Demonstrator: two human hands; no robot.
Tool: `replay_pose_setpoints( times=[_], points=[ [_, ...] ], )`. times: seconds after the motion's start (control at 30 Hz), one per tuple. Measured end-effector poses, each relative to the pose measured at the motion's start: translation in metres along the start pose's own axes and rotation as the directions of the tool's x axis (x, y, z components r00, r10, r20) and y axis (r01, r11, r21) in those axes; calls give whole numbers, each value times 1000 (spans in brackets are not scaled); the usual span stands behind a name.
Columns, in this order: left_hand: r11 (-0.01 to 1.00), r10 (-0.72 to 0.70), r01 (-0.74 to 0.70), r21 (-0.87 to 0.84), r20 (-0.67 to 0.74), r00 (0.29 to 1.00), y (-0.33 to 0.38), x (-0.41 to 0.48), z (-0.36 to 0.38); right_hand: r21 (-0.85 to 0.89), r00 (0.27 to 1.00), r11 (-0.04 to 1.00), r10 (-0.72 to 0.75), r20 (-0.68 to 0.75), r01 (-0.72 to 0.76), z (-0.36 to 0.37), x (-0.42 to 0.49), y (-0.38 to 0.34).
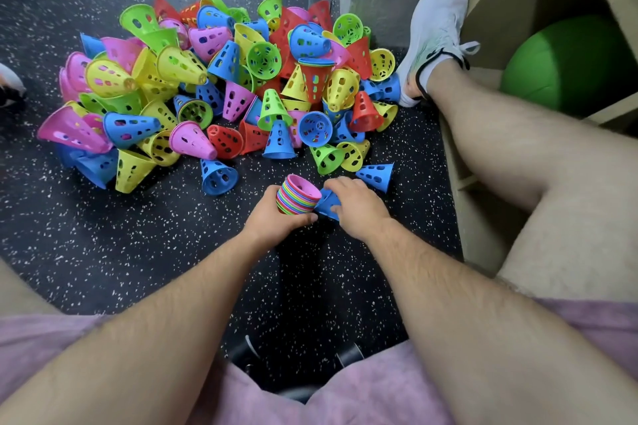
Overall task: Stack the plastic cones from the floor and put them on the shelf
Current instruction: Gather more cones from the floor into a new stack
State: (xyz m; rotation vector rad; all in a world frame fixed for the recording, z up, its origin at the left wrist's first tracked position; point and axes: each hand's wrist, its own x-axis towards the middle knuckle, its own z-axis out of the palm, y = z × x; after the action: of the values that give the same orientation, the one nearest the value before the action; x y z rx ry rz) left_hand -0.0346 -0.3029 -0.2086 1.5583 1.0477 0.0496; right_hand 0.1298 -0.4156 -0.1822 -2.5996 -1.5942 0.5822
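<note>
The stack of nested cones (297,198), a pink one on top, is in the left hand (276,221), whose fingers curl round it. Just beside it, the right hand (359,209) grips one blue cone (326,205). The loose pile (207,86) lies beyond on the floor (138,235).

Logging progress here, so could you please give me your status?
Left hand grips nested stack. Right hand holds blue cone beside it. Loose pile beyond; nothing in the way.

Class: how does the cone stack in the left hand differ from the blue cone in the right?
The cone stack is many nested cones, rims multicoloured; the blue cone is single, one colour. The left hand grips the cone stack, the right hand the blue cone. Both are hand-held.
</note>
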Motion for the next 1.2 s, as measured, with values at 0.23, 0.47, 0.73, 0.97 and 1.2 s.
replay_pose_setpoints(
  times=[0.23, 0.47, 0.73, 0.97, 1.2],
  points=[
    [1000, -25, 25, -4, -15, 1000, -8, -1, -6, 311, 929, 936, 251, -272, -162, 1, -1, -1],
    [1000, 16, -16, -15, -18, 1000, 5, -6, -4, 457, 965, 888, 78, -252, 48, -37, -1, -30],
    [998, 31, -31, -54, 4, 1000, 11, -1, 2, 533, 691, 765, 603, -399, -360, -10, 1, -4],
    [999, 52, -52, -6, 80, 995, 24, 14, 18, 717, 478, 337, 878, -6, -610, -11, 21, 37],
    [998, 54, -56, 38, 60, 997, 27, 23, 17, 808, 478, 456, 841, -254, -373, -15, 3, 20]
  ],
)
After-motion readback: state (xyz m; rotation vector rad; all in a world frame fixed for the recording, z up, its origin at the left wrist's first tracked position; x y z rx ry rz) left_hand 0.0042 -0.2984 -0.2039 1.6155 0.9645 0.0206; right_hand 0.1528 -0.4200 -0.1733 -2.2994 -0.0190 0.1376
